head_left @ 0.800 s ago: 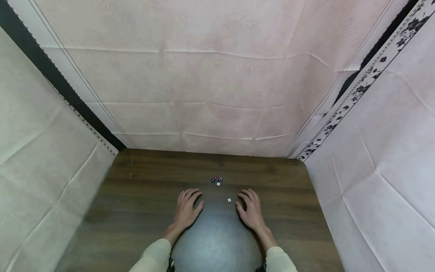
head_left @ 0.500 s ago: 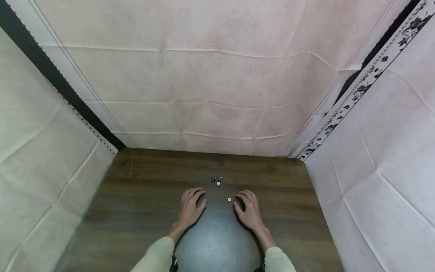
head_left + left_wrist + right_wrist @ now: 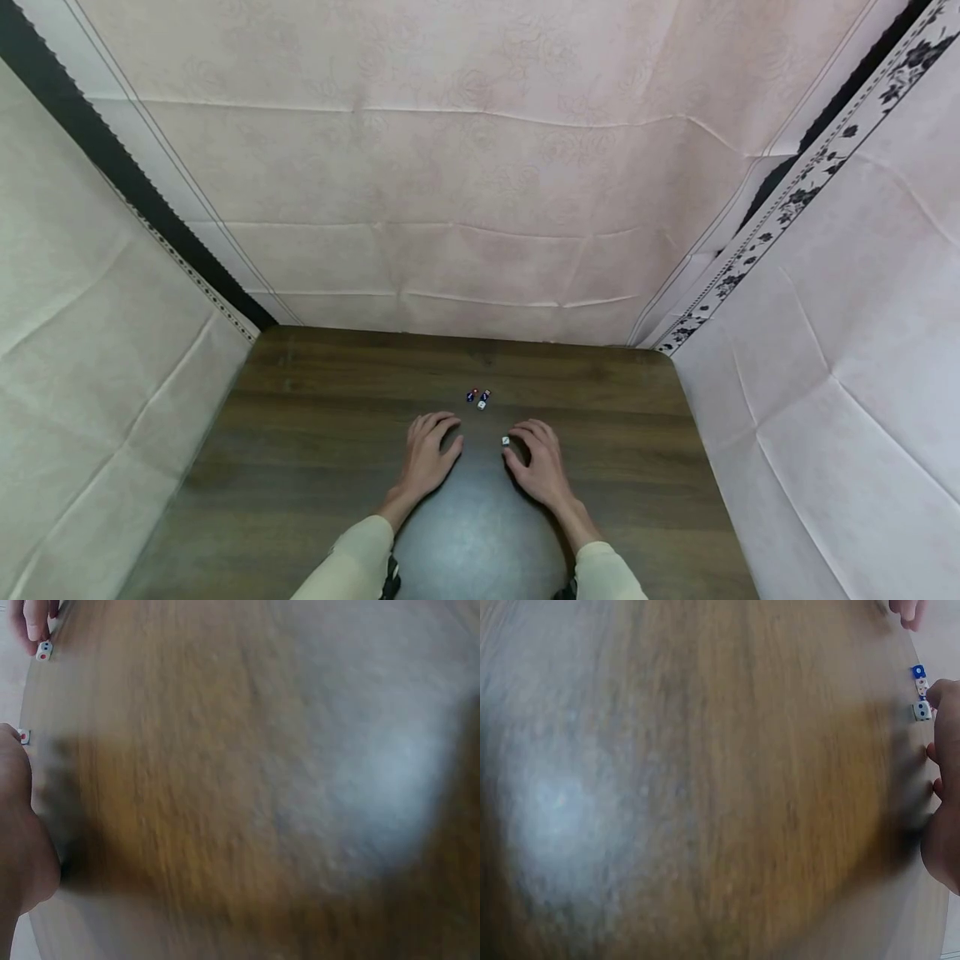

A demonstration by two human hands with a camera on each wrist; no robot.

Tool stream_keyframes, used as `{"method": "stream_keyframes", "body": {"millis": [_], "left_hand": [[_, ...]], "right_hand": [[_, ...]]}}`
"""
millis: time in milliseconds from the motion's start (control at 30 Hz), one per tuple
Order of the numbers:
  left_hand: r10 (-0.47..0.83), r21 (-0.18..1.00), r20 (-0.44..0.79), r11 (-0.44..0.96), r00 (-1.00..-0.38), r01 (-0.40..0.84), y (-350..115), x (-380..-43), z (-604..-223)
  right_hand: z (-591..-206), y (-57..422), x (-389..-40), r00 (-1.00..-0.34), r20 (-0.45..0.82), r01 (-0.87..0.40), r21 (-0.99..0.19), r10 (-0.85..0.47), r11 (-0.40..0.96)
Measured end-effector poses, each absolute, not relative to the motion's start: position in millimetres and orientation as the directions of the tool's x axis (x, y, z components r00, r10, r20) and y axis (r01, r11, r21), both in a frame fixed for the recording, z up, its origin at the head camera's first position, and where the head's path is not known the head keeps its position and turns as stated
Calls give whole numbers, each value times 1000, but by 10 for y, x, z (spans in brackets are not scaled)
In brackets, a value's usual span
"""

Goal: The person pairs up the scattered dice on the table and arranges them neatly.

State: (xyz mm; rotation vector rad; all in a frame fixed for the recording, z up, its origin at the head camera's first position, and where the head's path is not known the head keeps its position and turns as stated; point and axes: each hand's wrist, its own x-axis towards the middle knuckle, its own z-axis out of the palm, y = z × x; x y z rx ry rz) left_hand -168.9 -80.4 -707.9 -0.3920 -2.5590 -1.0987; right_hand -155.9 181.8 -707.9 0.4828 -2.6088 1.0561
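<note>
A white die (image 3: 506, 441) lies on the wooden table between the hands. My right hand (image 3: 542, 463) is right at it, thumb and index finger spread on its near and far sides. In the left wrist view, that white die (image 3: 44, 650) shows red and blue pips below the right fingertips. My left hand (image 3: 427, 460) hovers low over the table with relaxed fingers and holds nothing. Beyond both hands sits a small group: a dark blue die (image 3: 471, 396), a white die (image 3: 482, 405) and another dark blue one close together. In the right wrist view, the thumb partly covers this row.
The brown wooden table (image 3: 337, 375) ends at a far edge against a pale cloth hanging (image 3: 480, 208). Similar cloth sheets (image 3: 847, 350) stand along the left and right sides. A bright reflection lies on the tabletop between the forearms.
Both hands have moved inward toward each other. The right hand has slid left until its thumb and index finger reach the single white die. The dice stay where they were.
</note>
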Motion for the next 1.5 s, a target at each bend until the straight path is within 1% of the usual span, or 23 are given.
{"method": "stream_keyframes", "body": {"millis": [200, 500, 667, 933, 1167, 1367, 1500], "left_hand": [[121, 634, 392, 683, -912, 363, -751, -1751, -7087], [106, 623, 350, 715, -931, 316, -680, -1859, -7079], [107, 645, 323, 702, -940, 302, -665, -1896, -7058], [92, 632, 324, 719, -942, 288, -621, -1975, -7047], [78, 622, 312, 737, -947, 265, -559, -2054, -7030], [73, 621, 318, 737, -945, 266, -532, -2092, -7030], [68, 622, 298, 742, -952, 248, -518, -2103, -7013]], "right_hand": [[-7107, 1785, -1583, -906, 378, -397, -605, -190, 690], [-7143, 1739, -1603, -872, 459, -431, -557, -169, 710], [-7175, 1734, -1606, -859, 487, -438, -542, -157, 718], [-7181, 1736, -1608, -876, 460, -414, -561, -146, 717], [-7198, 1730, -1613, -855, 497, -436, -534, -148, 725], [-7214, 1733, -1616, -857, 493, -435, -540, -149, 721], [-7213, 1732, -1608, -862, 484, -426, -538, -147, 727]]}}
